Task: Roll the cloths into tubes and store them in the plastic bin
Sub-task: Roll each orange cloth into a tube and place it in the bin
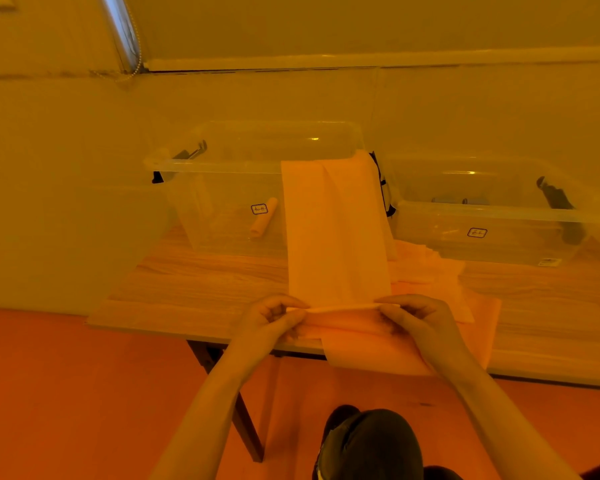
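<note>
The cloth (pixel 336 233) lies as a long folded strip up the middle of the frame: its far end is draped over the rim of the left bin (pixel 222 166), its near end sits at the front edge of the table (pixel 194 289). The left hand (pixel 274 318) and the right hand (pixel 418 318) each pinch one end of the near edge, fingers curled, with a narrow first turn of cloth raised between them — the roll appears to be just starting.

One finished roll (pixel 264 218) lies inside the left bin, seen through its clear wall. A second clear bin (pixel 492 216) stands at right of centre; dark cylindrical items show inside it, too small to identify. More cloths (pixel 426 268) lie loose on the table under and to the right of the strip, one hanging over the front edge.

Judgement on the step: the first turn sets the tube. It should be kept tight and level, both hands advancing together, otherwise the roll will likely cone to one side. The strip's lengthwise fold — visible as a crease near the top — should stay aligned as the cloth is drawn down off the bin rim.
</note>
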